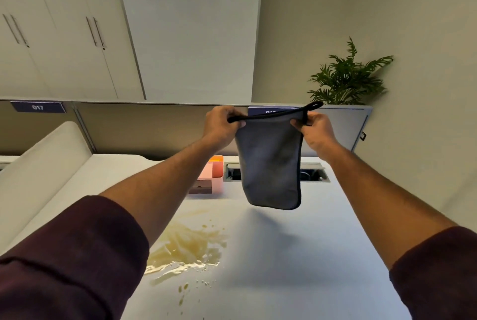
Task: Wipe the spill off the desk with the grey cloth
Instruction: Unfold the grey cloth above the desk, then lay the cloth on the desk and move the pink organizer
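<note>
At an office desk, I hold the grey cloth up in the air by its top edge, my left hand pinching one upper corner and my right hand pinching the other, fingers curled around the dark trim. The cloth hangs straight down between my hands, clear of the desktop. The spill, a yellowish puddle with scattered droplets, lies on the desk nearer to me and to the left of the cloth, partly hidden under my left forearm. Behind the cloth sits a pink organiser beside a cable hatch, which appears to be open. A potted plant stands beyond the partition at right.
</note>
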The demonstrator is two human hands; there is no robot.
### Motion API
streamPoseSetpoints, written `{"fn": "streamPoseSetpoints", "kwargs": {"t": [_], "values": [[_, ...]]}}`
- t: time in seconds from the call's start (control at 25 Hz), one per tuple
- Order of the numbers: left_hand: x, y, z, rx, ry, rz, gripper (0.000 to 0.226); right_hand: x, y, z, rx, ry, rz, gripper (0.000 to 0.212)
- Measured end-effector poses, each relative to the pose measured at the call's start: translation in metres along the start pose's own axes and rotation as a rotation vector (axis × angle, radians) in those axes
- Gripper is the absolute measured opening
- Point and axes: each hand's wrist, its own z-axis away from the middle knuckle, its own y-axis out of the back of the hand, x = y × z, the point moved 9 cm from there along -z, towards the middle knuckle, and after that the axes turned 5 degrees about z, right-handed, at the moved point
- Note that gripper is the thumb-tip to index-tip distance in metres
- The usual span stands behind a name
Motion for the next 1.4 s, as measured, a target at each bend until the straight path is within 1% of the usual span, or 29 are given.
{"fn": "streamPoseSetpoints", "kwargs": {"t": [0.04,0.12,0.2,0.24,0.32,0.36,0.48,0.56,0.6,0.64,0.68,0.72,0.84,0.88,0.96,1.04,1.12,1.16,1.2,1.24,1.28,1.32,1.36,1.4], "values": [[-0.006,-0.006,0.009,-0.047,0.015,0.036,0.020,0.007,0.001,0.011,-0.023,-0.010,0.001,0.015],[-0.031,-0.027,0.038,-0.214,0.070,0.096,0.022,0.039,-0.002,0.041,-0.112,-0.075,0.009,0.015],[-0.062,-0.054,0.080,-0.431,0.152,0.133,0.021,0.091,-0.006,0.076,-0.212,-0.242,0.014,0.019],[-0.079,-0.068,0.106,-0.547,0.212,0.149,0.020,0.118,-0.007,0.097,-0.274,-0.343,0.055,0.023],[-0.112,-0.093,0.160,-0.767,0.356,0.150,0.019,0.167,-0.011,0.143,-0.446,-0.532,0.170,0.033],[-0.126,-0.103,0.187,-0.864,0.426,0.139,0.019,0.187,-0.012,0.167,-0.539,-0.611,0.211,0.034],[-0.155,-0.126,0.263,-1.143,0.616,0.143,0.020,0.227,-0.016,0.233,-0.800,-0.811,0.239,0.037],[-0.165,-0.137,0.294,-1.274,0.674,0.139,0.019,0.242,-0.017,0.260,-0.892,-0.891,0.214,0.041],[-0.168,-0.142,0.301,-1.298,0.685,0.136,0.017,0.248,-0.016,0.267,-0.902,-0.908,0.208,0.042],[-0.172,-0.145,0.302,-1.287,0.688,0.132,0.015,0.252,-0.015,0.269,-0.895,-0.904,0.215,0.043],[-0.176,-0.149,0.298,-1.241,0.677,0.120,0.014,0.257,-0.014,0.268,-0.869,-0.882,0.232,0.041],[-0.180,-0.152,0.289,-1.157,0.648,0.101,0.013,0.262,-0.013,0.264,-0.824,-0.846,0.242,0.036],[-0.194,-0.156,0.246,-0.769,0.529,0.023,0.010,0.279,-0.011,0.239,-0.600,-0.753,0.146,0.024],[-0.196,-0.156,0.233,-0.670,0.476,-0.023,0.010,0.284,-0.011,0.231,-0.525,-0.742,0.104,0.022],[-0.205,-0.168,0.212,-0.561,0.407,-0.113,0.011,0.298,-0.016,0.213,-0.423,-0.728,0.105,0.016],[-0.220,-0.181,0.201,-0.472,0.436,-0.137,0.018,0.312,-0.023,0.196,-0.371,-0.698,0.205,0.009],[-0.234,-0.189,0.201,-0.378,0.470,-0.206,0.034,0.324,-0.030,0.185,-0.341,-0.673,0.319,0.005],[-0.237,-0.189,0.204,-0.350,0.446,-0.273,0.041,0.327,-0.031,0.182,-0.313,-0.663,0.371,0.013],[-0.238,-0.192,0.211,-0.347,0.392,-0.350,0.044,0.329,-0.030,0.181,-0.268,-0.654,0.419,0.026],[-0.235,-0.195,0.222,-0.370,0.306,-0.424,0.046,0.326,-0.028,0.183,-0.210,-0.626,0.480,0.038],[-0.231,-0.201,0.234,-0.419,0.197,-0.485,0.047,0.320,-0.027,0.184,-0.153,-0.542,0.566,0.046],[-0.227,-0.208,0.250,-0.489,0.092,-0.531,0.050,0.306,-0.030,0.187,-0.118,-0.384,0.684,0.050],[-0.224,-0.215,0.266,-0.566,-0.003,-0.569,0.054,0.290,-0.042,0.192,-0.115,-0.183,0.815,0.054],[-0.224,-0.223,0.281,-0.637,-0.071,-0.595,0.058,0.277,-0.059,0.201,-0.146,0.006,0.908,0.058]]}}
